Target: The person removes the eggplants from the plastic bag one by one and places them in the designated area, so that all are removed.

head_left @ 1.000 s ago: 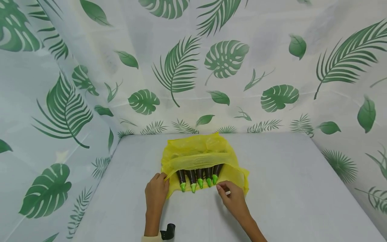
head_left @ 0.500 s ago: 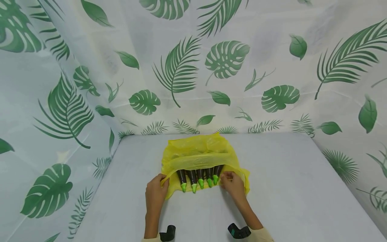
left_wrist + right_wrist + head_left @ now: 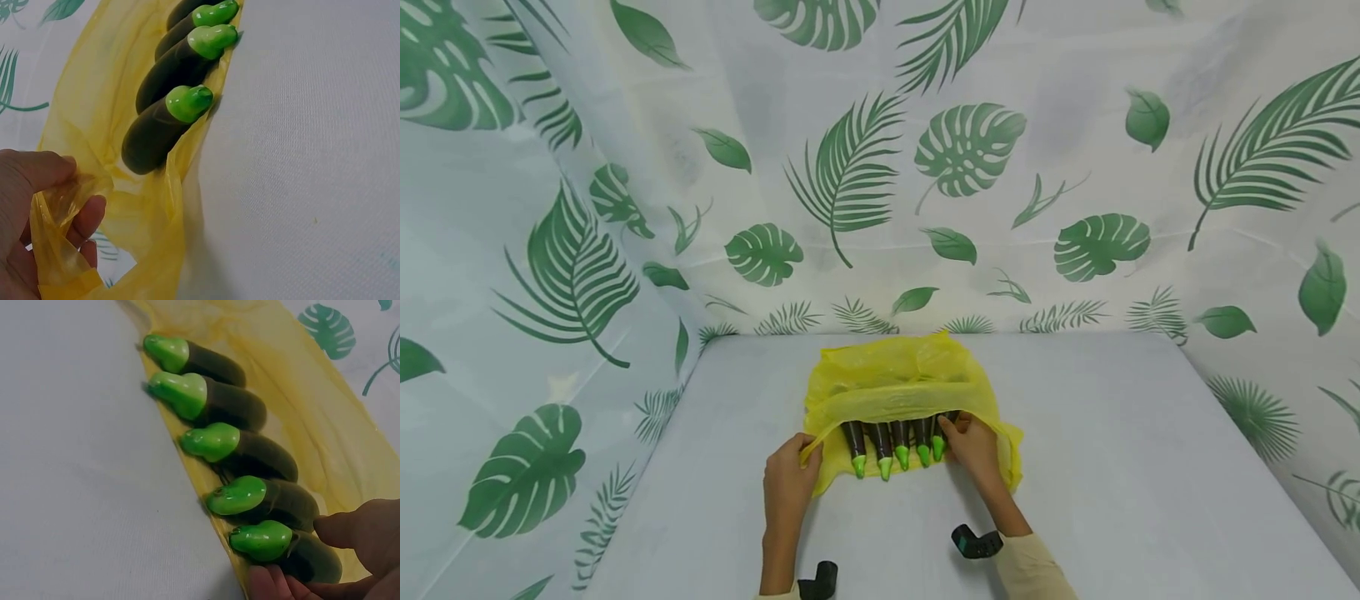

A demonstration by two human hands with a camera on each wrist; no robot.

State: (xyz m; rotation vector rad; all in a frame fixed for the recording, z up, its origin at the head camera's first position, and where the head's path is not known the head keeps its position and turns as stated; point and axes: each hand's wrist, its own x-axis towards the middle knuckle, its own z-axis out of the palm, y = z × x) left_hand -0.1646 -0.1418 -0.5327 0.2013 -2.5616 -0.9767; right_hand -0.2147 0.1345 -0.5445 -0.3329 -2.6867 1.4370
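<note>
Left hand [image 3: 792, 471] and right hand [image 3: 976, 450] at one yellow bag [image 3: 895, 402], five eggplants [image 3: 901, 437].
Forearms reaching forward; left pinches the bag's left edge, right grips the rightmost eggplant [image 3: 292, 549] between thumb and fingers. All five in a row at the bag's mouth, on one white table [image 3: 1112, 450].

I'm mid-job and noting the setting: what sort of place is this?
Probably a makeshift filming booth or staged tabletop: leaf-print sheeting rises behind and beside a plain pale table, and glossy eggplants lie at the mouth of a yellow bag.
</note>
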